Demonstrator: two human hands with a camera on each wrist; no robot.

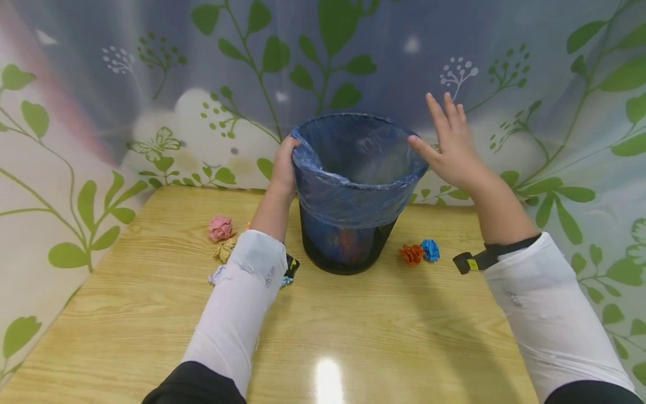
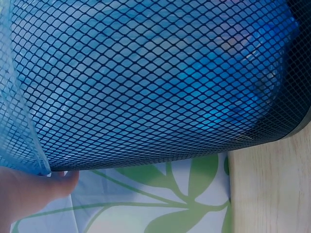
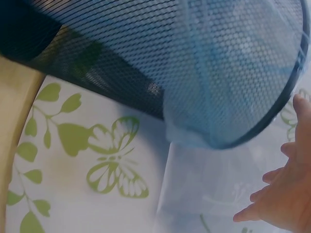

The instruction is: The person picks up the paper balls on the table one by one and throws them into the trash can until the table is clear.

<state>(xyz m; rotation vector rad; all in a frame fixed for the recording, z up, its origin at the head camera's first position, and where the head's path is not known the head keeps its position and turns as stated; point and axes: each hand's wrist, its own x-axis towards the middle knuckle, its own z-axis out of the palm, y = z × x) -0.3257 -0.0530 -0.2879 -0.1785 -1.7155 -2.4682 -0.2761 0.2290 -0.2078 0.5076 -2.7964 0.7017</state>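
Observation:
A black mesh wastebasket (image 1: 308,238) stands on the wooden table with a translucent blue bin liner (image 1: 348,202) folded over its rim. Colourful shapes show dimly through the mesh low inside it. At the left side of the rim, my left hand (image 1: 284,168) grips the wastebasket's edge through the liner, thumb on top. The left wrist view has that hand (image 2: 34,191) beside the mesh wall, mostly out of frame. My right hand (image 1: 451,148) is raised by the right rim with its fingers spread, holding nothing. In the right wrist view, the right hand (image 3: 286,179) stays just outside the rim.
An orange paper ball (image 1: 411,254) and a blue paper ball (image 1: 431,249) lie right of the basket. On the left are a pink paper ball (image 1: 220,228), a tan one (image 1: 224,250) and others partly behind my left forearm. A leaf-patterned curtain (image 1: 242,101) hangs behind the table.

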